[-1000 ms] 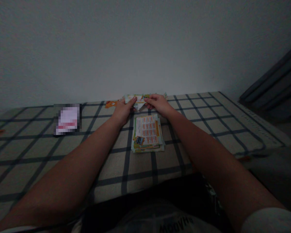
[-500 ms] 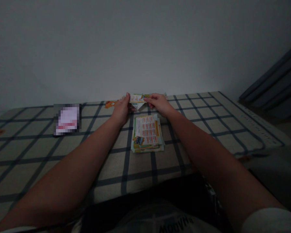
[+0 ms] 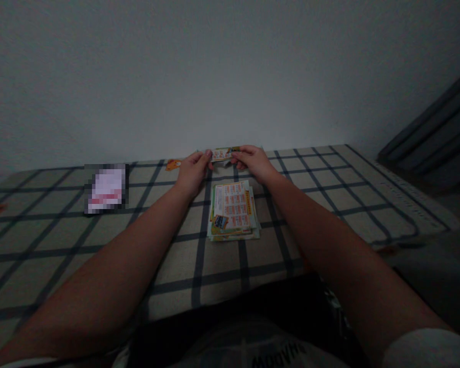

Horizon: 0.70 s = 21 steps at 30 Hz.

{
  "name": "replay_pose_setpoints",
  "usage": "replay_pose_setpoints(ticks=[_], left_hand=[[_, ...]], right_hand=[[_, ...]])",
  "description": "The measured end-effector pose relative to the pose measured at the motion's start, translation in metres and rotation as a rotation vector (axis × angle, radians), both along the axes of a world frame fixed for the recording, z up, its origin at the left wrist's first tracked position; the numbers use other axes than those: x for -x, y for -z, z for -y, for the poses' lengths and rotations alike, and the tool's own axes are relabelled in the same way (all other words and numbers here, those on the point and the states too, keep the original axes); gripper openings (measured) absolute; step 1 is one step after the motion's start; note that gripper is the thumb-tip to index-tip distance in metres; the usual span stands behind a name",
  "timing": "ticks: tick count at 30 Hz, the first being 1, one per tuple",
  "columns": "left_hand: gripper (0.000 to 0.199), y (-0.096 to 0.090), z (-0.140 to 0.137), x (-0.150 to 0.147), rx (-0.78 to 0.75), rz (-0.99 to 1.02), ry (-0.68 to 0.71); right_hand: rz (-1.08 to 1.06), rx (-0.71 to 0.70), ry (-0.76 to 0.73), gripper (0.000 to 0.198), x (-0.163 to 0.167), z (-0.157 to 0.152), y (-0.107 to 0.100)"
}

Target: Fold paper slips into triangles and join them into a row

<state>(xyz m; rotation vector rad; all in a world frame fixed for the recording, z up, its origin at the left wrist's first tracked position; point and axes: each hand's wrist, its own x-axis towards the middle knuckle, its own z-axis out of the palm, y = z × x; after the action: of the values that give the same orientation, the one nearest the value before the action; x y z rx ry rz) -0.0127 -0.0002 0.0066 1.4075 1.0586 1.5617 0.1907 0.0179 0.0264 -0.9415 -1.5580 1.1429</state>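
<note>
At the back of the checked worktop, near the wall, the head view shows a folded paper between two hands. The left hand pinches one end, and the right hand pinches the other, thumbs on top. Part of it hangs below; I can't tell if it touches the cloth. Closer to the body, a pile of papers lies flat, with small red and black print and a messy edge. Over on the left is a pink and white thing, too blurry to name. An orange bear shows by the left hand. The folded paper looks very light and thin, so it should bend easily and could crease or tear if pulled hard. Its two ends seem the best places to hold, with soft fingers.
</note>
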Motion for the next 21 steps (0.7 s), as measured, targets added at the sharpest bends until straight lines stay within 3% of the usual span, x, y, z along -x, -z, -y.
replay_pose_setpoints(ticks=[12, 21], left_hand=[[0.032, -0.002, 0.000, -0.001, 0.043, 0.070, 0.064], [0.032, -0.004, 0.002, -0.003, 0.103, 0.136, 0.055]], right_hand=[[-0.059, 0.026, 0.007, 0.013, 0.001, -0.004, 0.002], [-0.024, 0.088, 0.027, 0.016, 0.004, 0.006, -0.007]])
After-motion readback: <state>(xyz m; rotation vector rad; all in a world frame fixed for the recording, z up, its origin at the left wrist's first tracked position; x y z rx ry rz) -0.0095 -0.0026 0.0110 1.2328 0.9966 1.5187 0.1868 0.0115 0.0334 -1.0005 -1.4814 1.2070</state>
